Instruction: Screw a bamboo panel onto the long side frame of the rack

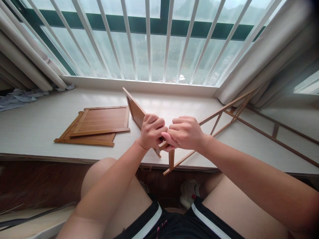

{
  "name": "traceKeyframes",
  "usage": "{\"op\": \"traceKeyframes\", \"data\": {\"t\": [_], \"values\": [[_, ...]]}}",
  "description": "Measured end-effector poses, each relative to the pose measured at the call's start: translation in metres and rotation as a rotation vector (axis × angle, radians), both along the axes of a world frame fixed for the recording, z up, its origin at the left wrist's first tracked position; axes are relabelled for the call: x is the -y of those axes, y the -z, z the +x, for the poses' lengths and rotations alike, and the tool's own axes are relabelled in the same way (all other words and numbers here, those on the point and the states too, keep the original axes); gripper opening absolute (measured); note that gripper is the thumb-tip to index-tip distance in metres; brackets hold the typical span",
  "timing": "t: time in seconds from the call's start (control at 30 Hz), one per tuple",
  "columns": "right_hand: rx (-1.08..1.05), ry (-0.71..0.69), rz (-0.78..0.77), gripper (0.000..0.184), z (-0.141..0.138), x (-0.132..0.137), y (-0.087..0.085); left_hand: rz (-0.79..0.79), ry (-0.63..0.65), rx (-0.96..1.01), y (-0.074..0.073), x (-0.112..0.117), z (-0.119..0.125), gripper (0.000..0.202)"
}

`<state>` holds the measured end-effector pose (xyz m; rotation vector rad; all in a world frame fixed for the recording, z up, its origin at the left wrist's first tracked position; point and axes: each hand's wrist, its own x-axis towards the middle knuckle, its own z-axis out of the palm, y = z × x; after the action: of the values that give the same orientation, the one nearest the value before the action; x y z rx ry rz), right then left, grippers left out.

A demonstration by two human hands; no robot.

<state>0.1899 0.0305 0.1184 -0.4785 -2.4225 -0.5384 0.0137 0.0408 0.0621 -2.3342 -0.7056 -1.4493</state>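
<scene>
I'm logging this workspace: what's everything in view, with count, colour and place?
Ledge: one, whitish, middle.
Stacked panels: two, brown, left.
Tilted panel: one, brown, centre.
Ladder-like frame sections: two, brown, right; joining unclear.
Window bars: several, white, top.
Window frame: one, dark green, behind bars.
Curtains: two, greyish beige, both sides.
Crumpled material: one heap, grey, far left.
Floor: one, dark brown, lower left.
Unclear object: one, cream, bottom left.
Shoe: one clearly seen, white, lower centre.
Shorts: one pair, black and white, bottom.
Legs: two, bare, bottom.
Left hand: one, bare, at tilted panel.
Right hand: one, bare, at nearer section.
</scene>
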Motion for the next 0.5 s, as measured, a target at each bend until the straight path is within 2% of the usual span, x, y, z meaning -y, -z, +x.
{"op": "traceKeyframes", "data": {"t": [0.33,0.5], "values": [[-0.102,-0.044,0.122,0.044,0.007,0.003,0.009,0.005,-0.012,-0.010,0.003,0.004,0.005,0.046],[-0.217,0.015,0.043,0.042,0.014,0.006,0.018,-0.014,-0.055,-0.039,0.003,0.005,0.009,0.050]]}}
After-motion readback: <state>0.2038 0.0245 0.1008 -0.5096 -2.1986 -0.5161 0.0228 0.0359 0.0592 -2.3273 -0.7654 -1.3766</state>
